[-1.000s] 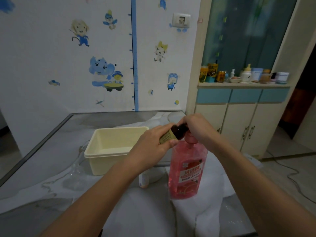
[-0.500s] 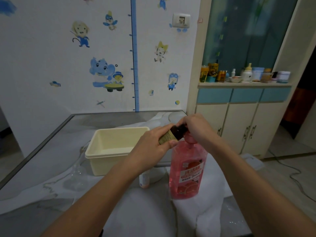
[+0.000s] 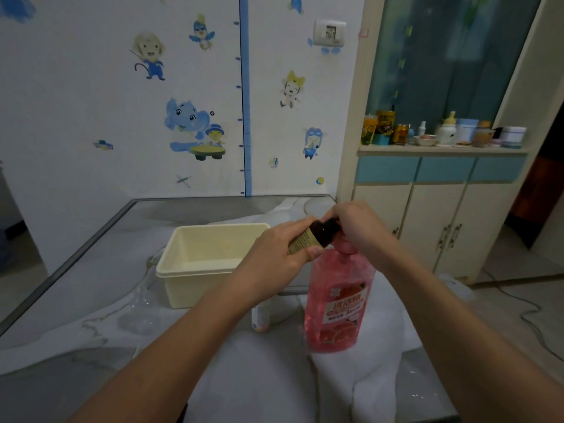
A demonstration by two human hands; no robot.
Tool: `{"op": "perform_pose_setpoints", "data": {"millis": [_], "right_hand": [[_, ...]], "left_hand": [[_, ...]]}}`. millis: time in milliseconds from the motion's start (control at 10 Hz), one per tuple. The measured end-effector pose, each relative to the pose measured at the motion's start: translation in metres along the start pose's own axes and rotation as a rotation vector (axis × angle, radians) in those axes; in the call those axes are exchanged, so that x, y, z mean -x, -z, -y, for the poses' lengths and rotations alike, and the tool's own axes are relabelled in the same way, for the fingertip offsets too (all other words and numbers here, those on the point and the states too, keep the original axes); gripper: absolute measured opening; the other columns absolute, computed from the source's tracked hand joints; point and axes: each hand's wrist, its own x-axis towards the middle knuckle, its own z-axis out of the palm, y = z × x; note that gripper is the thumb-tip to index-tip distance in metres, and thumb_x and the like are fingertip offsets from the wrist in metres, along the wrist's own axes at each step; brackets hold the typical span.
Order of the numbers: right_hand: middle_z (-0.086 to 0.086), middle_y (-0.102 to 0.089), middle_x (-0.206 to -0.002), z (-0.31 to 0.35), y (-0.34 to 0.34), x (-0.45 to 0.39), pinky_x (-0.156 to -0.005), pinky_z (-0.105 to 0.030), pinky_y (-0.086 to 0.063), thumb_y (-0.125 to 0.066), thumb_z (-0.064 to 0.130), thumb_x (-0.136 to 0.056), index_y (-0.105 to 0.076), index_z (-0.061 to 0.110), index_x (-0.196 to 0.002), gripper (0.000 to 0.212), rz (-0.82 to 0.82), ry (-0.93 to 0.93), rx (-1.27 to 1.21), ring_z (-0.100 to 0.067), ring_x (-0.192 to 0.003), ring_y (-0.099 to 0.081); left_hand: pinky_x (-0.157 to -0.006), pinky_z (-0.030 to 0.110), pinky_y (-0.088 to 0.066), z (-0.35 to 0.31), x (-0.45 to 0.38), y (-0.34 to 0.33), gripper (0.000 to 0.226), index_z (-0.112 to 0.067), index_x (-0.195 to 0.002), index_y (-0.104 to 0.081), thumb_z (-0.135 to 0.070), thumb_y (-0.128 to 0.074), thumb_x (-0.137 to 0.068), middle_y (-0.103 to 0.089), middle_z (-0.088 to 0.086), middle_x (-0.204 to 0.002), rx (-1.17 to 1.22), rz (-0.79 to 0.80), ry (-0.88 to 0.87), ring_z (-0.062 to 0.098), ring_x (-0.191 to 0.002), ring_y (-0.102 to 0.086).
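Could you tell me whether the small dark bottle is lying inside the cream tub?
No, the left hand and right hand hold the small dark bottle aloft, outside the cream tub.

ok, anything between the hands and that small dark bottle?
Nothing visible. The left hand grips the small dark bottle by its labelled body; the right hand pinches its cap end. The pink bottle stands below them, not between.

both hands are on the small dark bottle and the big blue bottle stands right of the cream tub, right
The big bottle is pink, not blue; the head view shows it. The rest holds: left hand and right hand are on the small dark bottle, and the pink one stands right of the cream tub.
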Motion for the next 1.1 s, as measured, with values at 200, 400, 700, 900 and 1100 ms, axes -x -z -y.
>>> {"op": "perform_pose_setpoints", "data": {"millis": [200,400,700,900,1100], "right_hand": [[0.011,-0.057,-0.040,0.005,0.002,0.004,-0.038,-0.017,-0.042,-0.045,0.011,-0.089,-0.061,-0.008,-0.112,0.035,0.053,-0.143,-0.323,0.001,-0.035,-0.051],[0.014,-0.052,-0.035,0.005,0.006,-0.002,-0.033,-0.010,-0.037,-0.043,0.007,-0.090,-0.063,-0.010,-0.106,0.031,0.059,-0.119,-0.350,0.005,-0.030,-0.047],[-0.012,-0.066,-0.108,-0.007,-0.003,-0.003,-0.092,-0.035,-0.047,-0.061,0.008,-0.081,-0.063,0.008,-0.115,0.034,-0.023,0.043,0.060,-0.026,-0.102,-0.061],[0.002,-0.053,-0.063,-0.003,0.008,-0.008,-0.043,-0.016,-0.038,-0.042,0.008,-0.091,-0.063,-0.008,-0.110,0.032,0.064,-0.078,-0.305,-0.005,-0.050,-0.048],[0.001,-0.051,-0.064,-0.002,0.003,-0.007,-0.041,-0.015,-0.037,-0.041,0.007,-0.090,-0.062,-0.008,-0.111,0.033,0.061,-0.091,-0.317,-0.006,-0.050,-0.047]], "left_hand": [[-0.083,0.047,-0.047,-0.003,-0.002,0.002,0.043,-0.031,-0.123,-0.058,-0.043,-0.056,-0.082,-0.066,-0.002,-0.101,-0.006,0.001,0.008,0.019,-0.093,-0.059],[-0.084,0.046,-0.048,-0.006,-0.003,0.006,0.040,-0.033,-0.120,-0.059,-0.041,-0.057,-0.081,-0.066,-0.004,-0.101,0.002,-0.007,0.011,0.018,-0.094,-0.059],[-0.084,0.046,-0.048,-0.002,0.003,0.000,0.043,-0.029,-0.124,-0.058,-0.042,-0.057,-0.082,-0.066,-0.002,-0.103,-0.007,0.000,0.002,0.019,-0.095,-0.059],[-0.082,0.046,-0.049,-0.007,-0.004,0.006,0.041,-0.032,-0.122,-0.058,-0.043,-0.057,-0.082,-0.065,-0.003,-0.101,-0.022,0.012,0.000,0.018,-0.092,-0.059],[-0.082,0.046,-0.048,-0.004,-0.002,0.003,0.038,-0.030,-0.122,-0.059,-0.039,-0.058,-0.085,-0.066,-0.001,-0.101,-0.012,0.006,-0.002,0.020,-0.092,-0.059]]}}
